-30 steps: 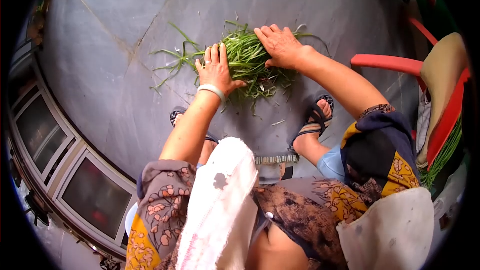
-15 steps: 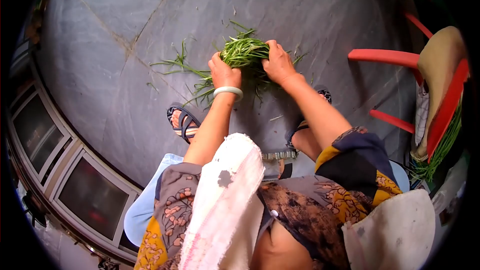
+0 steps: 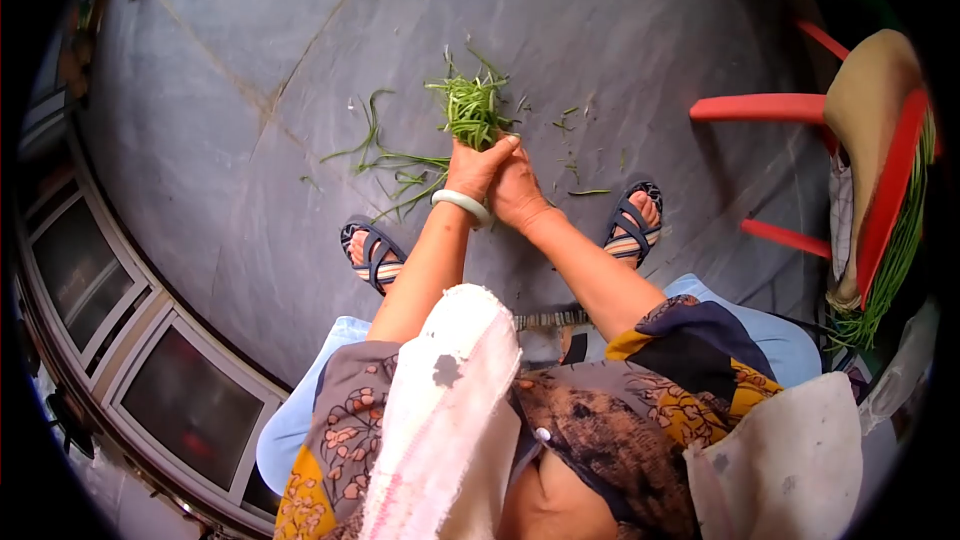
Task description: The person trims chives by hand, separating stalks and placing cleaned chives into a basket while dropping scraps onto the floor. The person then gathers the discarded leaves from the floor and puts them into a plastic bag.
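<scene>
A compact bunch of green stalks (image 3: 470, 108) rises out of my two hands above the grey floor. My left hand (image 3: 476, 168), with a pale bangle at the wrist, is closed round the lower part of the bunch. Pressed against it from the right, my right hand (image 3: 517, 185) is closed on the bunch too, its fingers partly hidden. Loose green strands (image 3: 412, 162) trail on the floor to the left of my hands. Small green scraps lie to the right.
A red chair (image 3: 765, 108) with a tan seat stands at the right, more long green stalks (image 3: 890, 280) beside it. Sandalled feet (image 3: 634, 220) flank the hands. Glass-fronted cabinets (image 3: 190, 400) line the left. A white cloth (image 3: 440, 390) hangs in the foreground.
Both hands have come together from either side of the spread pile, gathering the stalks into a tight bunch. Some strands stayed on the floor at the left.
</scene>
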Tool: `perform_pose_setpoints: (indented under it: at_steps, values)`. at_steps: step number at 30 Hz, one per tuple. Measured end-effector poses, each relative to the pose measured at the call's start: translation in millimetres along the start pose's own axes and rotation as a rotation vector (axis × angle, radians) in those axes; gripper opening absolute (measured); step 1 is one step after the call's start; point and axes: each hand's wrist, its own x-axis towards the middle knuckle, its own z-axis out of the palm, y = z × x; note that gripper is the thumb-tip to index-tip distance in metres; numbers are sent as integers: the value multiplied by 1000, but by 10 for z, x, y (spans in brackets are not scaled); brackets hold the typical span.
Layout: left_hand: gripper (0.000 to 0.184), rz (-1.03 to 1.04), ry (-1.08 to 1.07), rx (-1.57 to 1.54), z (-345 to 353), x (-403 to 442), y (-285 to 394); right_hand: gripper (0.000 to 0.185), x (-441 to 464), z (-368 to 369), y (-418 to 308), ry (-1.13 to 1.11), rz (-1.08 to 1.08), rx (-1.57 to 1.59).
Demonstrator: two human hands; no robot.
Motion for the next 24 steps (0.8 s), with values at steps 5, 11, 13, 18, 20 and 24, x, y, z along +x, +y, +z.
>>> perform_pose_setpoints:
  at_steps: [5,11,13,18,20,24]
  values:
    - [24,-21,56,-84,-65,97,-52,46,-160,29,-152,87,-172,-160]
    - [22,-68,223,-187,-154,109,9,42,-233,-106,-292,-11,-317,-183]
    - [25,5,290,-19,-138,17,159,41,-195,-112,-324,-31,-350,-181]
    - [20,182,267,52,-487,25,237,21,-22,-336,-506,33,-391,-33]
    - [21,245,261,177,-742,10,340,19,47,-408,-476,68,-347,-18]
    - [20,231,298,92,-1335,-11,537,17,130,-491,-322,54,-191,39]
